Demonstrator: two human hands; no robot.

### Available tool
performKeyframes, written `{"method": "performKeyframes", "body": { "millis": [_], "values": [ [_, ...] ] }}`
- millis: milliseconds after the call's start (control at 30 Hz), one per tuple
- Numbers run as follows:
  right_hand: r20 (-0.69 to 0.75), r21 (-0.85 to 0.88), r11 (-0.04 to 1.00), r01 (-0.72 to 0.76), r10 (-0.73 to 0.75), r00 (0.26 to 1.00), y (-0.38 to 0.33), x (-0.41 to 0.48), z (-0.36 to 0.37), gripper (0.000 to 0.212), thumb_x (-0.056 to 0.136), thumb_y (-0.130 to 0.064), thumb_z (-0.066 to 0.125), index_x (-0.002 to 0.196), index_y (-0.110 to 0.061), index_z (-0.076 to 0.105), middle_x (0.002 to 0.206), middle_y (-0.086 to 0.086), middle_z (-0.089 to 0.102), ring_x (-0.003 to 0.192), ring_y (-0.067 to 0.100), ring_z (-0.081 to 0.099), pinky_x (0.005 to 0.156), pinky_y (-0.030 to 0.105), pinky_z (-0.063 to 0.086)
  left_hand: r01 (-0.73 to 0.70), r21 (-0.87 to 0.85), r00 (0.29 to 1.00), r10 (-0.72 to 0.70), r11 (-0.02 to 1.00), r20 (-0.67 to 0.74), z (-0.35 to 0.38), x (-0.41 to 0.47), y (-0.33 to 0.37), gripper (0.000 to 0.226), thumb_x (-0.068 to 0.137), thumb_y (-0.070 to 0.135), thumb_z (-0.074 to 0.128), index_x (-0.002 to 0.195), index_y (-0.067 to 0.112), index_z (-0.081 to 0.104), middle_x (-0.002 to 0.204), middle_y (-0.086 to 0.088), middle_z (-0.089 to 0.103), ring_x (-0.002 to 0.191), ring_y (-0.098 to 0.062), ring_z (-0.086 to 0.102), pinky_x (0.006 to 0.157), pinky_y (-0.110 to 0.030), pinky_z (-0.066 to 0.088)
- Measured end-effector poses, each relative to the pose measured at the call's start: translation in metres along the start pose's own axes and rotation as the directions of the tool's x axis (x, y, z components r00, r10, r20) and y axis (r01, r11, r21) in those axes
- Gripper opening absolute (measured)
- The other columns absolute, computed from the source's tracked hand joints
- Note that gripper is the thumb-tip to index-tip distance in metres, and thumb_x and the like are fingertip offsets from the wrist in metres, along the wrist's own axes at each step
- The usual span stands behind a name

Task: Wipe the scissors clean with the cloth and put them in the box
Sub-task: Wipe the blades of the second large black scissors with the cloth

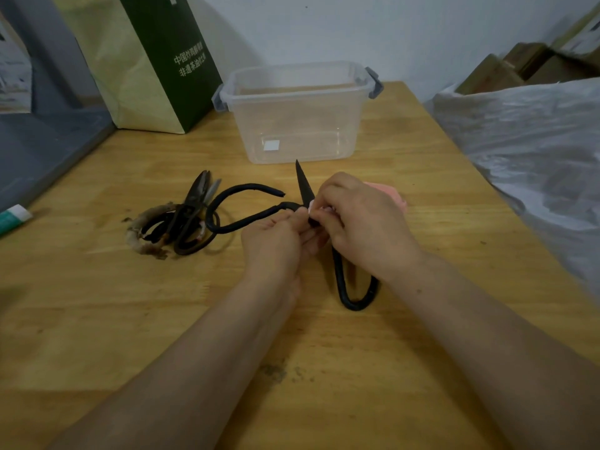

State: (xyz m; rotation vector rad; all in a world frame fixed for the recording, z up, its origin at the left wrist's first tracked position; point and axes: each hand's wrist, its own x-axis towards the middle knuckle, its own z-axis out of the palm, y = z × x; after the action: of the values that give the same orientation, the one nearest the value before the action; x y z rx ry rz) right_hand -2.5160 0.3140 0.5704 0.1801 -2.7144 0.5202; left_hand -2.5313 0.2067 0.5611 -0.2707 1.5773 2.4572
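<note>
Leftward, piled scissors (191, 216) lie near the clear box (297, 125).

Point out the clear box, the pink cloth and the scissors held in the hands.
clear box (302, 125), head view, on its front wall.
pink cloth (394, 194), head view, on the exposed fold.
held scissors (303, 183), head view, on the raised blade.

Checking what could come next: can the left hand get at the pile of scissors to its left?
Probably yes: the pile of scissors lies close beside the left hand. But that hand grips the black scissors, whose handle loop overlaps the pile, so it must let go first.
</note>
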Motion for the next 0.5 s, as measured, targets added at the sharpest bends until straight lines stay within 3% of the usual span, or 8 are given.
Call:
{"method": "performKeyframes", "body": {
  "millis": [233, 433, 500],
  "values": [
    [0.067, 0.05, 0.99, 0.135, -0.138, 0.988, 0.009, 0.0, -0.005, 0.015, 0.094, -0.015, 0.053, 0.097, -0.008, 0.066, 0.108, 0.002, 0.058, 0.096, 0.018, 0.055, 0.08, 0.036, 0.046, 0.013, 0.001, 0.999, -0.013, 1.0, -0.03, -0.002, 0.002, 0.005, 0.016, 0.089, -0.005, 0.058, 0.075, -0.001, 0.062, 0.062, -0.011, 0.071, 0.058, -0.019, 0.071, 0.054, -0.026, 0.058],
    [0.096, -0.046, 0.99, 0.132, -0.127, 0.987, 0.024, 0.001, -0.006, 0.012, 0.093, -0.012, 0.055, 0.098, -0.012, 0.066, 0.113, -0.002, 0.055, 0.101, 0.012, 0.05, 0.08, 0.021, 0.038, 0.0, 0.033, 0.999, 0.001, 0.999, -0.037, -0.001, 0.003, 0.004, 0.016, 0.09, -0.002, 0.058, 0.074, 0.001, 0.062, 0.064, -0.011, 0.071, 0.057, -0.019, 0.07, 0.052, -0.024, 0.056],
    [0.092, -0.054, 0.993, 0.108, -0.103, 0.99, 0.029, 0.002, -0.006, 0.013, 0.093, -0.012, 0.055, 0.096, -0.013, 0.067, 0.113, -0.003, 0.055, 0.101, 0.012, 0.051, 0.083, 0.024, 0.04, -0.012, 0.035, 0.998, 0.014, 0.999, -0.055, 0.0, 0.003, 0.004, 0.015, 0.09, -0.001, 0.059, 0.075, 0.002, 0.061, 0.063, -0.011, 0.071, 0.057, -0.018, 0.07, 0.051, -0.023, 0.056]
  ]
}}
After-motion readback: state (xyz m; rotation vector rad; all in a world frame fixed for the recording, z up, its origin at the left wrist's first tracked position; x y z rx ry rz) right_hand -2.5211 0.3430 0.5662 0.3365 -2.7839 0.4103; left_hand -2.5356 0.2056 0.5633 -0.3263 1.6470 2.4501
